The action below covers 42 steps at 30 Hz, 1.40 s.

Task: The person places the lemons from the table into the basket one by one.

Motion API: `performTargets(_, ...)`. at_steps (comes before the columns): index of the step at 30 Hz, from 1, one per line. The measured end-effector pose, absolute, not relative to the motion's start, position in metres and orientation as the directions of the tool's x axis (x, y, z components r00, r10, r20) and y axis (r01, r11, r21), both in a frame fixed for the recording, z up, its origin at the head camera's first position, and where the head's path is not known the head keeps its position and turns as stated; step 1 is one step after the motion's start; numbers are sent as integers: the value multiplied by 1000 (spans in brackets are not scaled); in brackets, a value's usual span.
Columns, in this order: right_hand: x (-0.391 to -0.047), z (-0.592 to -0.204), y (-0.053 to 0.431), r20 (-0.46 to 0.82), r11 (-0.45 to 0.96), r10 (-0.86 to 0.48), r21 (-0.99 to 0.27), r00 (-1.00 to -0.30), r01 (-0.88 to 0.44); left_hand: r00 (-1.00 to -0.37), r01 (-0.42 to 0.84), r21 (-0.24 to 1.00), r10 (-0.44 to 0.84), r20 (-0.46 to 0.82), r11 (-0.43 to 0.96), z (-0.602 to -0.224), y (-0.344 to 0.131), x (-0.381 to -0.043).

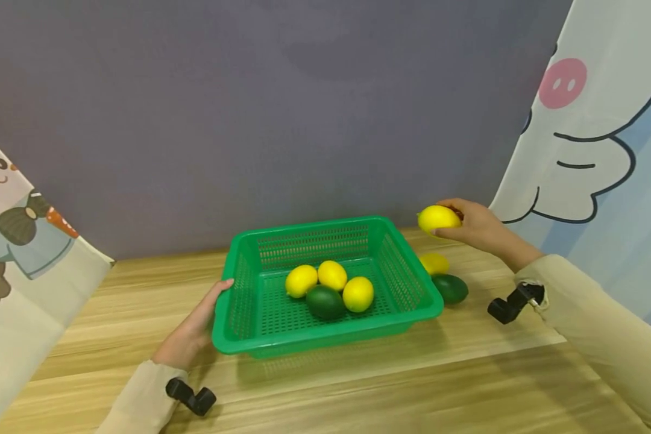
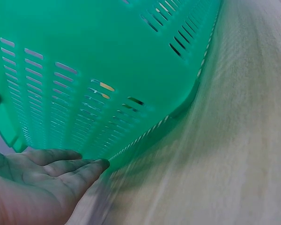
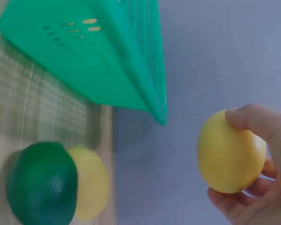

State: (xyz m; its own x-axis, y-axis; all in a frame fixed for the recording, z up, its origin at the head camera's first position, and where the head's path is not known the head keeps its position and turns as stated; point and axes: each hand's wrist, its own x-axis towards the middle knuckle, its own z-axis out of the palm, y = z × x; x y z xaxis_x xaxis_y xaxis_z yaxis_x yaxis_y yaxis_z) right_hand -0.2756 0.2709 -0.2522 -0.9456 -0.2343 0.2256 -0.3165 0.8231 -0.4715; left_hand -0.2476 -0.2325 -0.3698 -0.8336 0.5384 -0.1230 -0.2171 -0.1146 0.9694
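Currently right hand is grasping one lemon, thumb on one side, fingers on the other, per head and right wrist views. Held lemon is up in the air, right of the basket and near its back right corner, well apart from the rim, pale grey backdrop behind it in the right wrist view. Left hand grips basket at its left end: thumb tip over the rim, fingers along the outside, nearly straight in the left wrist view; how firmly, can't tell.

Basket: green, slotted walls, on the wood table. Contents, bunched mid-floor: left lemon, back lemon, right lemon, plus inner green fruit at the front of the bunch, just beside right lemon.

Outside, by the basket's right wall: loose lemon and outer green fruit, close together on the table, both partly hidden by basket in head view. Outer green fruit overlaps loose lemon in the right wrist view, contact can't be confirmed.

Surroundings: grey backdrop behind table, cartoon-print cloth left and right, cream sleeves, black mount at each wrist
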Motion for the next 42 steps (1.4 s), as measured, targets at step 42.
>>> performTargets(42,-330,-259,171,106,697,-346,-636,-932,-331,-834,-228,967,534,-136,-110,-370,-232,-249)
